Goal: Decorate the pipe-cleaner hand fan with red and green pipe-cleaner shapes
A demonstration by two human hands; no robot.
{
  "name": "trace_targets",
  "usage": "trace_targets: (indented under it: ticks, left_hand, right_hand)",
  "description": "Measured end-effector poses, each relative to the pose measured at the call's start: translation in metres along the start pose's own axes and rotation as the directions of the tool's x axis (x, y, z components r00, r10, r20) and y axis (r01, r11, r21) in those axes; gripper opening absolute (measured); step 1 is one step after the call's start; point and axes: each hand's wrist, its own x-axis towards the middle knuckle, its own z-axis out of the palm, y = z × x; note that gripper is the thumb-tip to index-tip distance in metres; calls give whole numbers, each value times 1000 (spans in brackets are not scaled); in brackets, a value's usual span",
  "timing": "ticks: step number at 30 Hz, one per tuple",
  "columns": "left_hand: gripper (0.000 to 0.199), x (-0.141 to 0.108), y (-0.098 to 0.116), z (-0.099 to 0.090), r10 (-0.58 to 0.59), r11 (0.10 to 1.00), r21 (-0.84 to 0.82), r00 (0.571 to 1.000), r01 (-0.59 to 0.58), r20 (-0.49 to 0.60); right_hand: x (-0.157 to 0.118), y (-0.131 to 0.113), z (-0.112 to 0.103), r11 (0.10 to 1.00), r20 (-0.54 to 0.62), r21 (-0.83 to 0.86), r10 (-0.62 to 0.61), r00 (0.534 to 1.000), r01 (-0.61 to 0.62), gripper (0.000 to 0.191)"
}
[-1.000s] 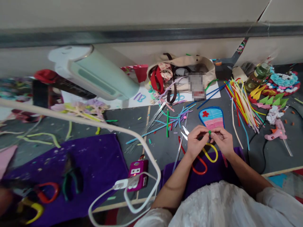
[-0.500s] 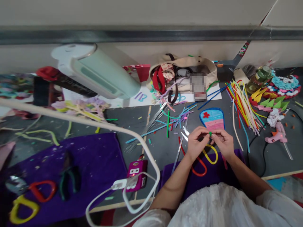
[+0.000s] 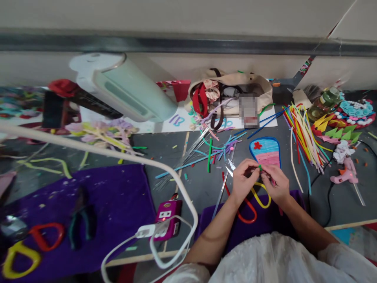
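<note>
My left hand (image 3: pixel 245 180) and my right hand (image 3: pixel 276 184) meet with fingertips pinched together around a small green pipe cleaner piece (image 3: pixel 260 168). Its exact shape is mostly hidden by the fingers. Just beyond my hands lies a blue-edged panel (image 3: pixel 266 149) with blue and pink rows and a red flower in one corner. Scissors lie under my left hand, their blades poking out on the left and a red handle (image 3: pixel 248 212) and a yellow handle (image 3: pixel 266 201) showing below my wrists.
Colourful pipe cleaners (image 3: pixel 303 135) lie bundled at right, near a pink glue gun (image 3: pixel 347 173) and a bottle (image 3: pixel 325 102). A cloth bag (image 3: pixel 265 90) stands behind. Left are a pale green pitcher (image 3: pixel 138 94), a magenta power adapter (image 3: pixel 168 216), pliers (image 3: pixel 81 220) and a purple cloth (image 3: pixel 118 196).
The view has shifted slightly. My right hand has tilted and its fingers have shifted around the green piece, which stays pinched between both hands.
</note>
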Motion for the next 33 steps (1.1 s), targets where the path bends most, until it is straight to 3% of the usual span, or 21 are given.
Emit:
trace_targets:
  ticks: [15,33]
  left_hand:
    - [5,0,3,-1,-8,1000,14,1000,9,-13]
    - [5,0,6,-2,3,998,56,1000,-2,-27]
  right_hand:
    - [3,-9,-2,992,23,-123,-39,999,42,37]
    - [4,-12,-4,994,58,-103,-24,998,30,37]
